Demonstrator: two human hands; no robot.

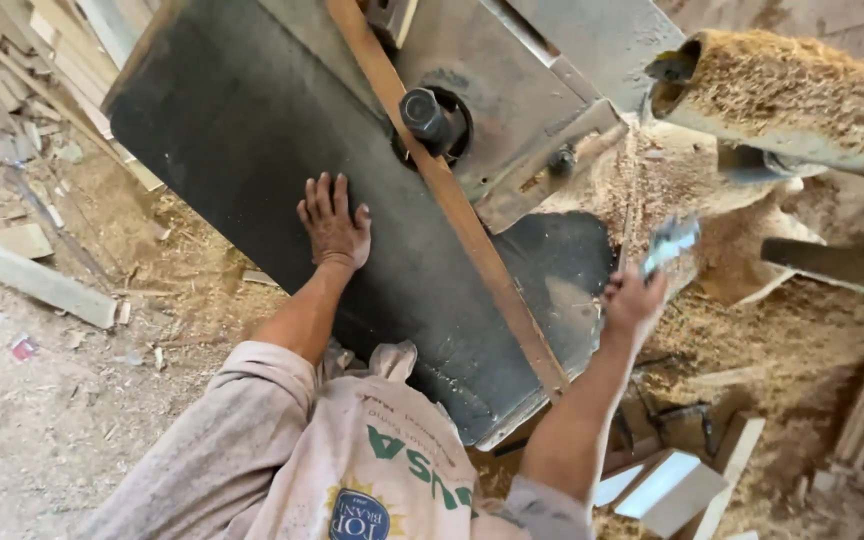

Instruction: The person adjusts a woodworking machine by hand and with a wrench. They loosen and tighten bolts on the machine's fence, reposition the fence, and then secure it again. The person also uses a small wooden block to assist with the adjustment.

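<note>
Left hand (333, 222) lies flat, fingers spread wide, palm down on the dark grey steel tabletop (222, 130) of the woodworking machine; looks like it's there to brace the body while the person leans over, since nothing is gripped under it. Right hand (635, 297) is up off the far edge, closed round a small pale bluish object (672, 242), blurred, prob. a rag or scrap, can't tell which. It's held near the heap of pale sawdust (697, 190) beside the machine, well apart from the left hand. Btw the two hands a long reddish-brown wooden strip (452, 200) runs diagonally across the tabletop, passing just beside a black round knob (424, 112) w/ a grey metal guard plate (527, 95) behind it. Sawdust-coated pipe (792, 95) sits at upper right. Wood offcuts (32, 278) lie on the dusty floor at left.
</note>
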